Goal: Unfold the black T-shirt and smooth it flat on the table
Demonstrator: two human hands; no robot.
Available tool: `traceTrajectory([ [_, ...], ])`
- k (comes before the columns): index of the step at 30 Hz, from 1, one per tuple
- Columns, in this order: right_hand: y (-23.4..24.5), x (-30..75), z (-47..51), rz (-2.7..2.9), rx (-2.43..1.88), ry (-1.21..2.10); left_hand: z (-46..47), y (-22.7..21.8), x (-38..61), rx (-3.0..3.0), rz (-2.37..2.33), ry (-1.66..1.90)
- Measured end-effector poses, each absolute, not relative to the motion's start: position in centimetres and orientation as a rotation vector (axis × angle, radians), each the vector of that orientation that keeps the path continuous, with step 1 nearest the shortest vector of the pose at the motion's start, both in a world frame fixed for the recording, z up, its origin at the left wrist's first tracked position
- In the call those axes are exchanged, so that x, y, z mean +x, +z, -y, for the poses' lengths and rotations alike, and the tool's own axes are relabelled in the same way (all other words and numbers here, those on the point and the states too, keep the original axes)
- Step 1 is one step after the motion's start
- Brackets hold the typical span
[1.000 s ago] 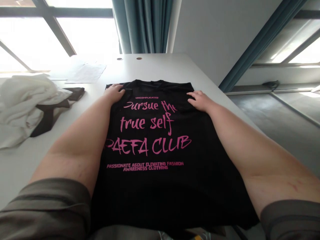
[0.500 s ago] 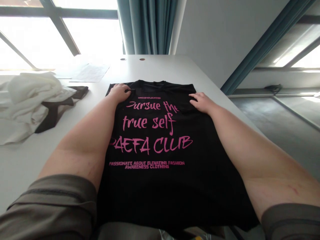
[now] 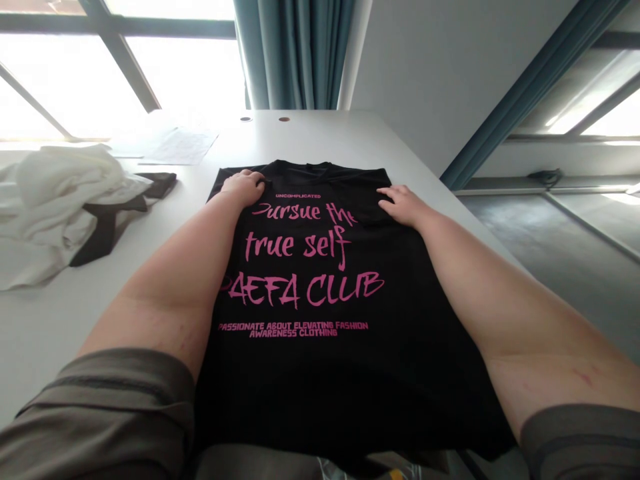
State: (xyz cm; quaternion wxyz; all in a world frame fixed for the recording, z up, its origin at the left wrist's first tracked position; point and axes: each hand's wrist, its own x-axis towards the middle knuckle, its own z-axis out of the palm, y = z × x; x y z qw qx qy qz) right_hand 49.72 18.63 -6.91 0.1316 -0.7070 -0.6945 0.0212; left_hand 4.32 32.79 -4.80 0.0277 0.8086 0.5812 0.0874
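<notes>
A black T-shirt [image 3: 320, 373] with pink lettering lies spread on the white table, its collar at the far end and its hem toward me. My left hand [image 3: 245, 186] rests on the shirt's upper left, near the shoulder, fingers laid over the cloth and slightly bent. On the upper right side, my right hand [image 3: 403, 203] touches the folded-in edge with its fingers stretched out and apart. The left edge of the print is partly covered by a fold.
A heap of white cloth [image 3: 65, 200] with a dark grey piece [image 3: 107, 230] lies to the left. Behind it are sheets of paper [image 3: 177, 145]. The white table [image 3: 350, 137] has two round holes at its far end, before a blue-green curtain [image 3: 297, 53].
My left hand has shifted slightly to the right over the cloth, and its fingers lie flatter. My right hand and the shirt have hardly moved.
</notes>
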Motion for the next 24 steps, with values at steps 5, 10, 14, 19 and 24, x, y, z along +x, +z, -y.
traceTrajectory([
  [5, -7.00, 49.84, -18.69, 2.024, -2.037, 0.029, -33.09, -5.01, 4.16, 2.457, -1.893, 0.269],
  [10, -7.01, 49.87, -18.75, 2.028, -2.067, 0.064, -33.32, -5.14, 4.08, 2.407, -1.998, 0.252],
  [14, -7.08, 49.89, -18.86, 2.021, -2.053, 0.085, -33.06, -4.92, 4.12, 2.338, -2.080, 0.163],
  [19, -7.17, 50.01, -18.99, 2.027, -2.058, 0.092, -32.71, -4.69, 4.05, 2.330, -2.046, 0.134],
  [24, -7.32, 50.20, -19.04, 2.026, -2.026, 0.063, -32.60, -4.55, 3.99, 2.320, -2.020, 0.153],
])
